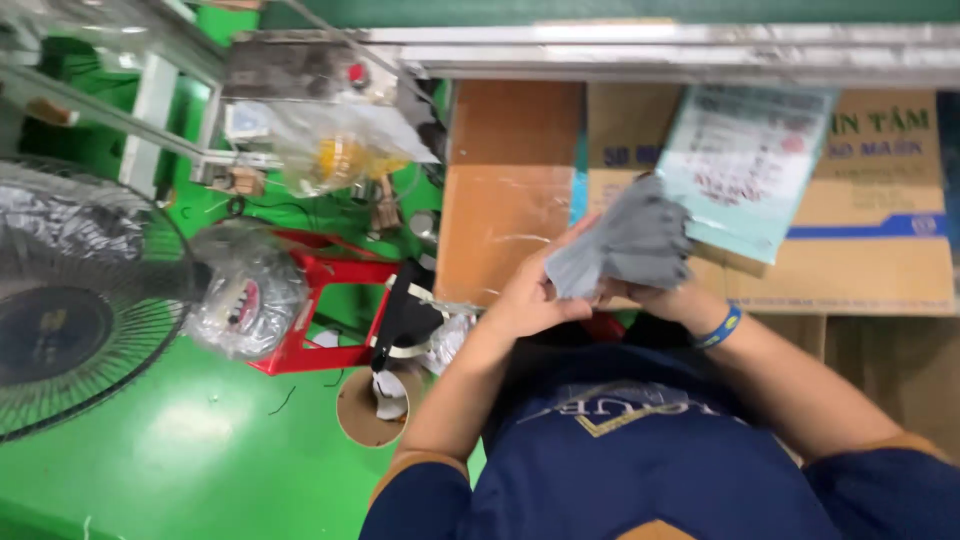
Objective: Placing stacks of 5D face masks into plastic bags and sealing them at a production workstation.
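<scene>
1. From my remote seat, the biggest thing I see is the flat brown cardboard sheet (510, 190) lying at the top centre; I place everything else against it.
2. Left of the cardboard sheet, across the green floor (200, 440), stands a round black wire-guard fan (70, 300), cut off by the left edge.
3. Directly right of the cardboard sheet, touching it, lies a tan printed carton (880, 230) with a blue stripe.
4. On that carton, near the cardboard sheet's right edge, rests a pale teal printed plastic bag (740, 160), tilted.
5. Left of the cardboard sheet and lower sits a red plastic stool (320, 310), with a crumpled clear plastic bag (245, 295) on its left side.
6. Above the stool, just left of the cardboard sheet's top, a second clear plastic bag with yellow contents (340, 150) hangs by a metal frame.
7. The soft grey fabric piece (625, 245) is held up over the cardboard sheet's lower right corner, overlapping the teal bag's bottom left edge.
8. My left hand (530, 295) is closed around the grey piece's lower left end, thumb on top.
9. My right hand (665, 295) grips the piece from beneath, fingers curled mostly out of sight behind the cloth.
10. A blue wristband (720, 328) circles the right wrist, below the cardboard sheet's right corner.
</scene>
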